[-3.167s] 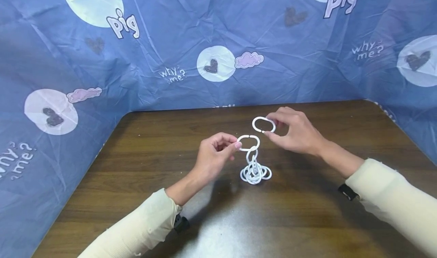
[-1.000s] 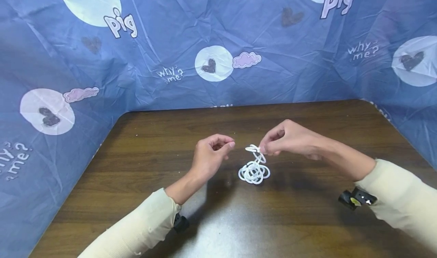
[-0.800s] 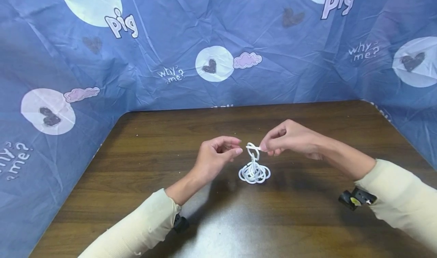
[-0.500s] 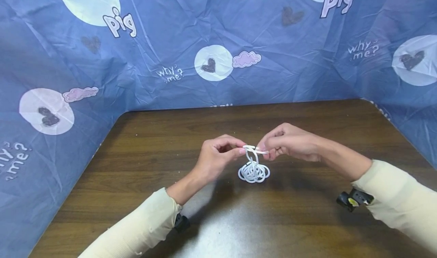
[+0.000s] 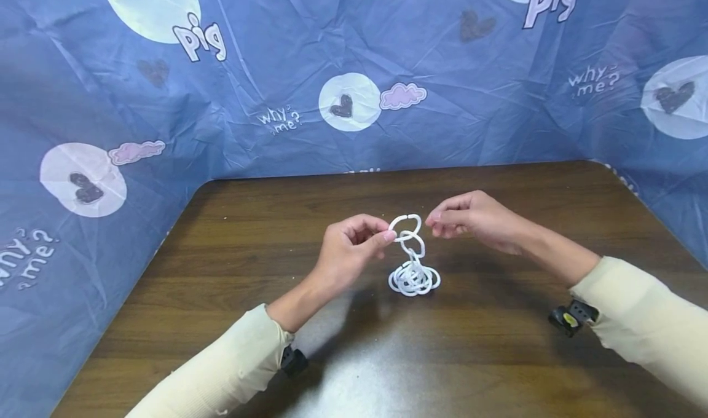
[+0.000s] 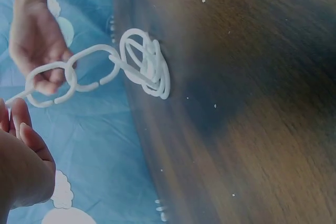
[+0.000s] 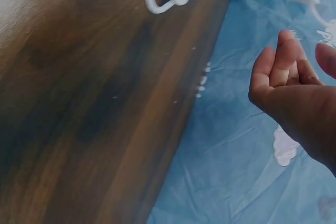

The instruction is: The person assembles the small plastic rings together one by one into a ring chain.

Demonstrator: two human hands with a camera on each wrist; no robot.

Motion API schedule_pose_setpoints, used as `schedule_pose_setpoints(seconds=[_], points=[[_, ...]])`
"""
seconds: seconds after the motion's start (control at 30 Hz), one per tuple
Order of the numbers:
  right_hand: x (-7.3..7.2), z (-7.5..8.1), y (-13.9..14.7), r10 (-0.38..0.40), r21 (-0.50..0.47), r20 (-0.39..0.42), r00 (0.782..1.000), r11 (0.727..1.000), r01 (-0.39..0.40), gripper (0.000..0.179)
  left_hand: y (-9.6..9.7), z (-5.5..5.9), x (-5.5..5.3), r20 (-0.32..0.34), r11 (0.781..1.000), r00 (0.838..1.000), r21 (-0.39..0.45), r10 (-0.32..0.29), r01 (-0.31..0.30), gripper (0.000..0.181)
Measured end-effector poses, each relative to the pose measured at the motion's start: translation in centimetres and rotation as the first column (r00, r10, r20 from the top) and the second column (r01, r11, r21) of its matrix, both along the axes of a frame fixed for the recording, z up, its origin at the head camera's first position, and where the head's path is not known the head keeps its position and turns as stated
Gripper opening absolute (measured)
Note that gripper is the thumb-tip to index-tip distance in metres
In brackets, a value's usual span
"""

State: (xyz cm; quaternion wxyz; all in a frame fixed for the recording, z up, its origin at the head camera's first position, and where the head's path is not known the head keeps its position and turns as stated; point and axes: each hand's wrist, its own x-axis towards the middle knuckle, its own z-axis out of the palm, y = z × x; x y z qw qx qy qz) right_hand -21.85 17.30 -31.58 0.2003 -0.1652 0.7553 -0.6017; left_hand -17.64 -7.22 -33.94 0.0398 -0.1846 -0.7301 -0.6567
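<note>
My left hand [image 5: 351,246] pinches the top link of a white plastic chain between thumb and fingertips. That top link [image 5: 413,219] is an oval ring with a small gap in its side, tilted above the table. A second link [image 5: 423,246] hangs through it and leads down to a heap of linked rings [image 5: 413,279] on the table. My right hand [image 5: 470,218] is just to the right of the top link, fingers loosely curled, with nothing in it. In the left wrist view, two hanging links [image 6: 94,66] run from the left fingers to the heap.
The brown wooden table [image 5: 265,203] is marked with tiny white specks. Blue printed cloth [image 5: 442,49] hangs behind it and along both sides. A black wrist camera [image 5: 572,316] sits under the right sleeve, another [image 5: 293,361] under the left.
The link that was separate in my right hand is now joined at the chain's top. My left hand has taken hold of it; my right hand has let go and drawn slightly right.
</note>
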Motion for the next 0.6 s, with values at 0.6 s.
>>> schedule_pose_setpoints(seconds=[0.6], points=[[-0.1,-2.7,-0.5,0.121,0.135,-0.127,0.985,0.985,-0.103,0.036,0.2,4.8,0.0,-0.145,0.990,0.985,0.122,0.092,-0.074,0.010]])
